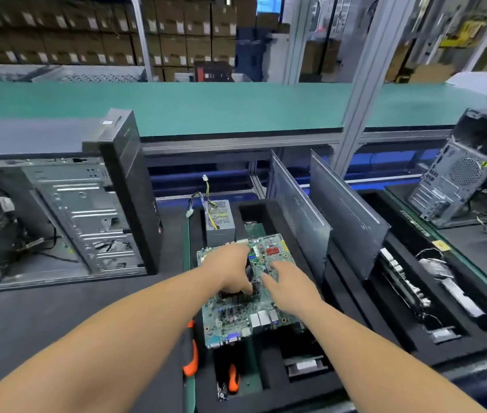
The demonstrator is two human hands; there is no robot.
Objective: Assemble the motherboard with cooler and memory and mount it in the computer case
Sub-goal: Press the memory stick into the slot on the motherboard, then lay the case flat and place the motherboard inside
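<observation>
A green motherboard lies on the black foam tray in front of me. My left hand is over the middle of the board, its fingers curled round a dark finned cooler that it mostly hides. My right hand rests on the board just to the right, fingers straight and pointing toward the cooler. An open computer case lies on its side at the left, its metal mounting plate facing me.
A grey power supply with loose wires stands behind the board. Two grey side panels stand upright in the tray. Orange-handled tools lie at the tray's left edge. A second case sits at the far right.
</observation>
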